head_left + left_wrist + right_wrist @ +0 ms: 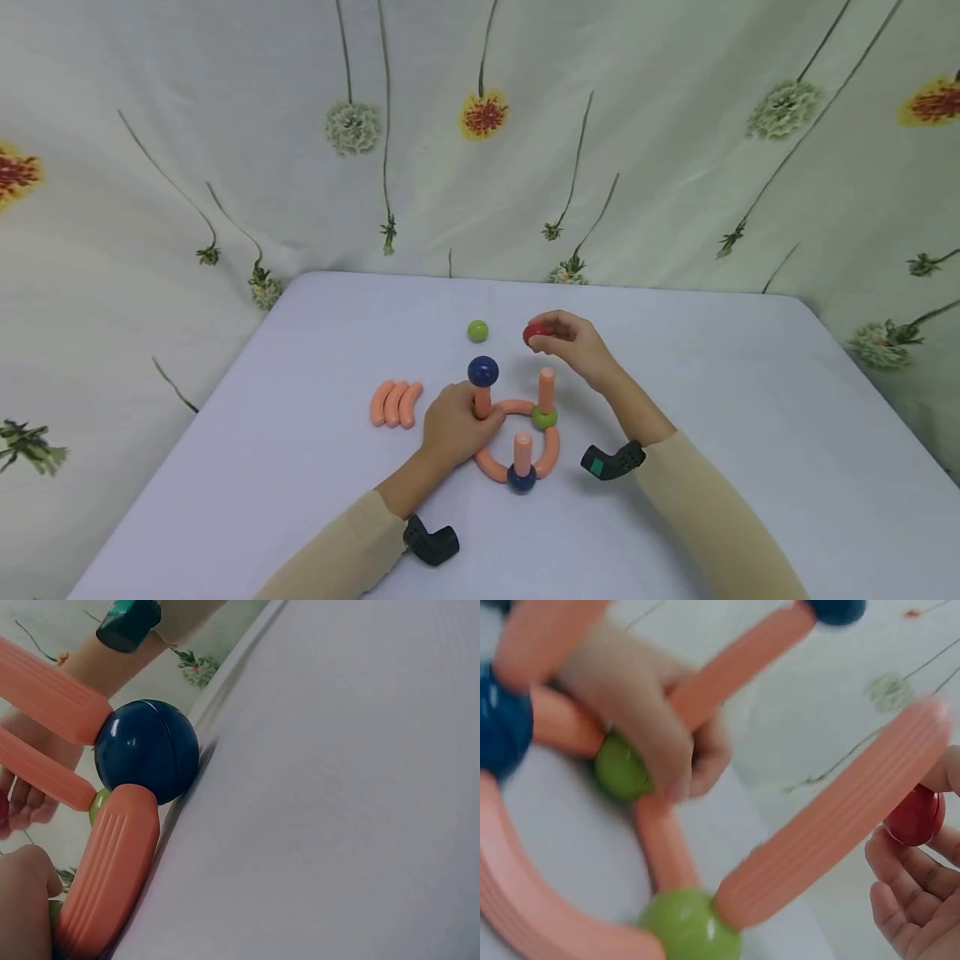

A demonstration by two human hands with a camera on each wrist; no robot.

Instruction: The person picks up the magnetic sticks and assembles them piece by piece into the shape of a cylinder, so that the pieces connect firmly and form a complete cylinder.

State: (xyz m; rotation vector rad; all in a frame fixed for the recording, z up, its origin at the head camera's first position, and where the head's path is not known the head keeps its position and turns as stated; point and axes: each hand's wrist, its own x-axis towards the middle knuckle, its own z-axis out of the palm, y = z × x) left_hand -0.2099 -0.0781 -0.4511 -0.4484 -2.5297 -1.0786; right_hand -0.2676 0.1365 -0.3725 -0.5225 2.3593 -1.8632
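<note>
Two beige sleeves (337,550) come in from the bottom edge, with a small black wrist camera (431,543) beside each cuff. Just past the cuffs, on the white table (750,375), lies a ring (551,450) of curved orange sticks joined by balls. At its near corner is a dark blue ball (522,478) with an orange stick (522,450) standing up from it. At its right-hand far corner a green ball (544,418) bears another upright stick (547,387).

On the ring's left side, the left hand (459,425) has its thumb and fingers closed round the foot of a third upright stick (482,402), which is topped by a second blue ball (483,371). Seen from the right wrist, a second green ball (621,769) shows at that corner, partly hidden by the thumb.

Beyond the ring, the right hand (573,343) is raised above the table, pinching a red ball (535,334) between thumb and fingertips, its other fingers loosely bent.

Three loose curved sticks (392,404) lie side by side to the left of the left hand. Farther back, a loose green ball (477,331) rests on the table. Behind hangs a pale cloth (262,83) printed with flowers.
</note>
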